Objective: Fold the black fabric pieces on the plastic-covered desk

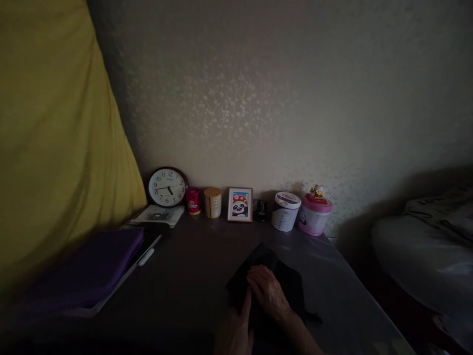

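A piece of black cloth (288,278) lies on the dark tabletop in front of me, with a narrow end sticking out at its right. My right hand (269,292) rests on the cloth, palm down, its fingers close together and slightly bent. From the bottom edge comes my left hand (238,330), index finger stretched forward to the right hand's fingertips. Its other fingers are partly hidden in the dark. The low light hides most of the cloth's folds.
Along the wall stand a round clock (168,187), a red can (193,201), a yellow-lidded can (213,202), a framed panda picture (240,205), a white tub (286,212) and a pink tub (315,215) topped by a figurine. A purple case (88,266) lies left, beside a yellow curtain (62,123).
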The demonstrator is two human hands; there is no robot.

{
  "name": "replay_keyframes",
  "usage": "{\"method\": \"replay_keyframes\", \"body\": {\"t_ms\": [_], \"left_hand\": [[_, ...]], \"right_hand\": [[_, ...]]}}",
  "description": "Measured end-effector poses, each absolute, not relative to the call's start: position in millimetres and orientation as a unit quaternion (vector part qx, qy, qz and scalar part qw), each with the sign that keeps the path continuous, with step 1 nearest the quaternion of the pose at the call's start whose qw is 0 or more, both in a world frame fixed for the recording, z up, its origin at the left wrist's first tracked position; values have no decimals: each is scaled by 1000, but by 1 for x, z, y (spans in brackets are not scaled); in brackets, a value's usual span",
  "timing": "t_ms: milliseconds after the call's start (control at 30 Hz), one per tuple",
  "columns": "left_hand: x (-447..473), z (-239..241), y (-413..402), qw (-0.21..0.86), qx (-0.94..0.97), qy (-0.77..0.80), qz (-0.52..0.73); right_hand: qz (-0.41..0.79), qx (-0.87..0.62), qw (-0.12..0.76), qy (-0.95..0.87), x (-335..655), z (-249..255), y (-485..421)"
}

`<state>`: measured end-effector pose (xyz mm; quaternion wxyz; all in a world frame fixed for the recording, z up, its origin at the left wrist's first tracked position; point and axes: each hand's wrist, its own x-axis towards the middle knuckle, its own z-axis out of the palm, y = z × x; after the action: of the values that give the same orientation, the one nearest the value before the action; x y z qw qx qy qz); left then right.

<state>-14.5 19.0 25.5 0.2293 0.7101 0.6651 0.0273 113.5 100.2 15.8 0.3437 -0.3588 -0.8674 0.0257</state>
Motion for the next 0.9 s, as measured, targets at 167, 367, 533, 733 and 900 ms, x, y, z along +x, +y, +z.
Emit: {"method": "replay_keyframes", "body": {"t_ms": [167, 367, 533, 733, 900], "left_hand": [[-15, 24, 21, 221, 717, 661, 15], [-14, 28, 22, 229, 712, 664, -11], [-14, 28, 23, 234, 705, 669, -3], [-14, 21, 24, 252, 689, 680, -5], [-14, 17, 24, 248, 688, 682, 10]], "right_hand": [[4, -367, 331, -870, 125, 8, 115], [-4, -414, 282, -866, 137, 9, 156], [-18, -484, 237, -842, 150, 16, 185], [4, -425, 253, -869, 127, 26, 149], [23, -407, 213, -888, 113, 19, 143]]}}
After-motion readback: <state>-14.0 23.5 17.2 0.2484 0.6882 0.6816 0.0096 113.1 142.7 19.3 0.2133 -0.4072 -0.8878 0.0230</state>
